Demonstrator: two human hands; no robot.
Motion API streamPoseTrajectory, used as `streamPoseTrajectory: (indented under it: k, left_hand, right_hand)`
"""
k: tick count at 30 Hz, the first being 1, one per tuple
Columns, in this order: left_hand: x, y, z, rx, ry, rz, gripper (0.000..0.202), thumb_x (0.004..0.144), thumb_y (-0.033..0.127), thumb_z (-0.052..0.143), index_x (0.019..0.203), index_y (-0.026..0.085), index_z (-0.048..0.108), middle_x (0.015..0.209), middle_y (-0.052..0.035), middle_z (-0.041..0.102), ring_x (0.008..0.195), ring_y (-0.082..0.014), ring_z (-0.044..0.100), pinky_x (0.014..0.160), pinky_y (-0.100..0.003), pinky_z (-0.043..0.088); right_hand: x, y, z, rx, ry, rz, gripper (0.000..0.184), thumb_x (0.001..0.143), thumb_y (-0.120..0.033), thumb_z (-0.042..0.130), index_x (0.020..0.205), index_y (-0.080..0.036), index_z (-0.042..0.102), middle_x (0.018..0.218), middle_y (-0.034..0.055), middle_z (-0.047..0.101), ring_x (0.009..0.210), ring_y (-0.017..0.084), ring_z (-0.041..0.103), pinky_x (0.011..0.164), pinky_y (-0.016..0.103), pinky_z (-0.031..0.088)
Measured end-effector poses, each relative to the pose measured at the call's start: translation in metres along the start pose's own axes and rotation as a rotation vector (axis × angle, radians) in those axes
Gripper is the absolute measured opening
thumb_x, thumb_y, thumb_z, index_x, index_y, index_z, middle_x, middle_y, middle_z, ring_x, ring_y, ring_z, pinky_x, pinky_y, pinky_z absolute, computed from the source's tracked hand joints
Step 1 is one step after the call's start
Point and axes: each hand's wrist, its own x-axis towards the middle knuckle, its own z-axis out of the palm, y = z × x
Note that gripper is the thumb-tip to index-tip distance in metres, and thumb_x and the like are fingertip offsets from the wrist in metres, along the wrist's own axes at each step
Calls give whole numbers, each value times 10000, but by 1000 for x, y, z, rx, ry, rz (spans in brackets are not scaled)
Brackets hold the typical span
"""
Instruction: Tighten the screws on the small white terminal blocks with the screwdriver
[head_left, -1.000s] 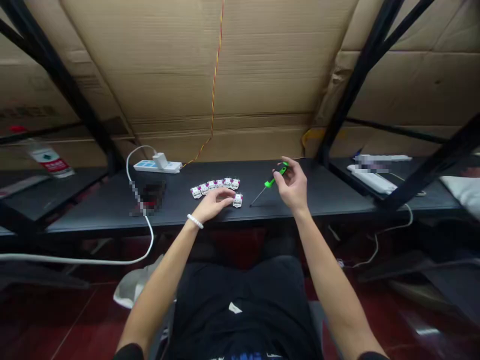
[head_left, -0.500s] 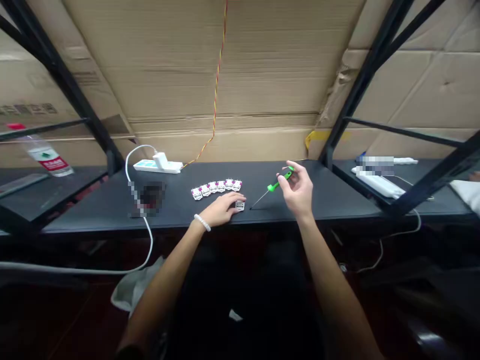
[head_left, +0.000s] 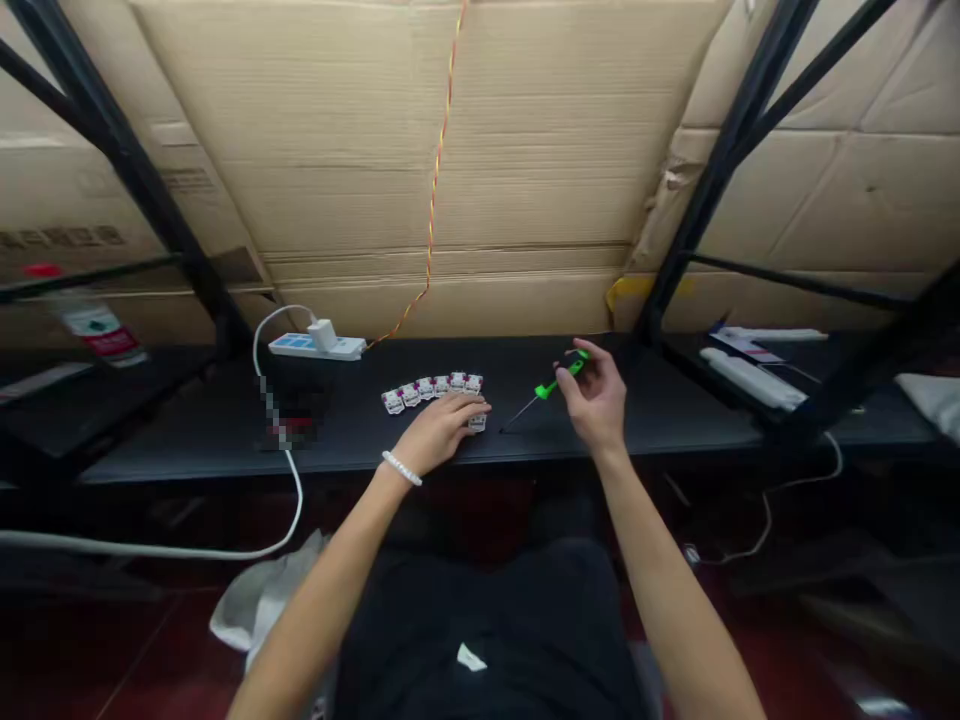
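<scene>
My left hand (head_left: 442, 432) rests on the black desk, its thumb and fingers closed around the sides of a small white part (head_left: 478, 424) that they partly cover. My right hand (head_left: 598, 398) grips the green handle of a screwdriver (head_left: 541, 391), holding it slanted. Its thin metal shaft points down and left, with the dark tip at or just above the desk, a little right of the white part. Beyond my left hand, several similar white parts with magenta bits (head_left: 425, 388) lie in a curved row.
A white power strip (head_left: 300, 345) with a plugged-in adapter stands at the back left. Its white cable (head_left: 298, 480) hangs over the front edge. Black metal posts (head_left: 675, 260) frame the desk (head_left: 360, 440). Cardboard (head_left: 540, 150) forms the back, with a twisted red-yellow wire (head_left: 433, 210) hanging down.
The camera view has tilted, so the desk sits slightly lower in the picture. My left fingers have shifted further over the small white part. The screwdriver keeps nearly the same slant and place.
</scene>
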Motion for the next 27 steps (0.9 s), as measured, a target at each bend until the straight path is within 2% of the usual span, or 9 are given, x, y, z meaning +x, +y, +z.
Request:
streamPoseTrajectory:
  k: [14, 19, 23, 27]
  left_hand:
    - [-1, 2, -2, 44, 8, 47, 432, 994, 65, 579, 1390, 230, 628, 1405, -102, 682, 1314, -274, 636, 1127, -487, 564]
    - [8, 1, -15, 144, -119, 90, 433, 1008, 112, 590, 1427, 222, 606, 1403, -129, 671, 1314, -294, 623, 1121, -471, 547]
    - [24, -1, -26, 238, -244, 115, 504, 1005, 88, 548, 1469, 281, 579, 1384, -108, 680, 1293, -290, 625, 1120, -461, 522]
    - [39, 0, -26, 214, -309, 160, 539, 1011, 48, 443, 1464, 296, 599, 1372, -105, 694, 1316, -289, 607, 1138, -455, 490]
  right_hand:
    - [-2, -6, 2, 32, 16, 5, 468, 889, -380, 791, 1317, -263, 642, 1150, 69, 725, 1008, 229, 776, 993, 428, 653]
    - [-2, -6, 2, 36, 8, 10, 476, 893, -386, 787, 1327, -256, 638, 1156, 79, 729, 1007, 237, 781, 987, 432, 653]
    - [-2, -6, 2, 38, 13, 7, 485, 889, -398, 794, 1327, -262, 636, 1170, 79, 727, 1016, 239, 779, 995, 434, 651]
    - [-4, -7, 4, 48, 13, 23, 494, 886, -403, 800, 1332, -270, 635, 1191, 80, 725, 1022, 240, 777, 991, 436, 653]
